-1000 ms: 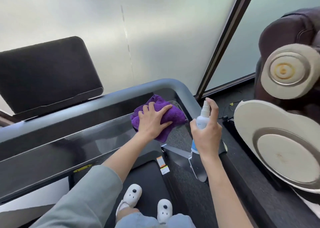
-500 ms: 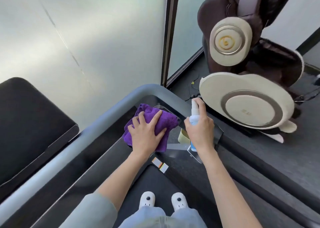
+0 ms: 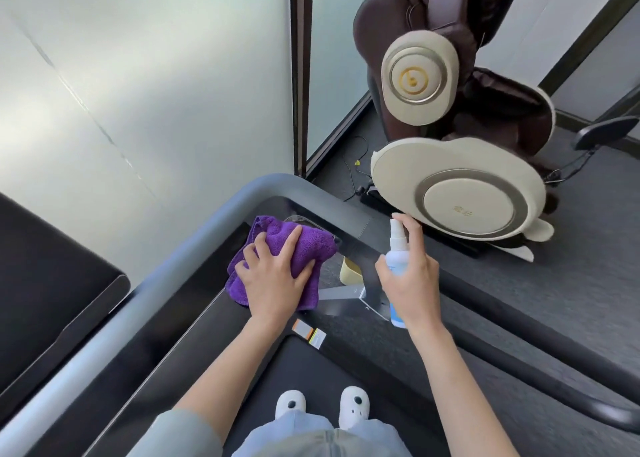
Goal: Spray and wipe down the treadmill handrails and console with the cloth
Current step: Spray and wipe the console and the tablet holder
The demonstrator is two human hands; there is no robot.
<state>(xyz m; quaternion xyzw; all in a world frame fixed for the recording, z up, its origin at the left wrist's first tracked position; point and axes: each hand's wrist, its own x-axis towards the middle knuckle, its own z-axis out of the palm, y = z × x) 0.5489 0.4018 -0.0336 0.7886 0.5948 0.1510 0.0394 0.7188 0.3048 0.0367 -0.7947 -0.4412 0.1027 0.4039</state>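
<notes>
The left hand (image 3: pixel 273 276) is pressing flat, fingers spread, on the purple cloth (image 3: pixel 308 248), which is lying on the dark console (image 3: pixel 194 304) near the rail's (image 3: pixel 221 214) corner and hiding the surface beneath. The right hand (image 3: pixel 412 276) is gripping the spray bottle (image 3: pixel 396 248) upright beside the cloth, forefinger arching over the nozzle; the palm is covering its label. The rail's lower-left end is running out of frame.

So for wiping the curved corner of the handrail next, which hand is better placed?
Probably the left. The left hand already presses flat on the purple cloth, which lies on the console right beside the grey handrail bend. The right hand is occupied gripping the spray bottle, index finger on its nozzle.
</notes>
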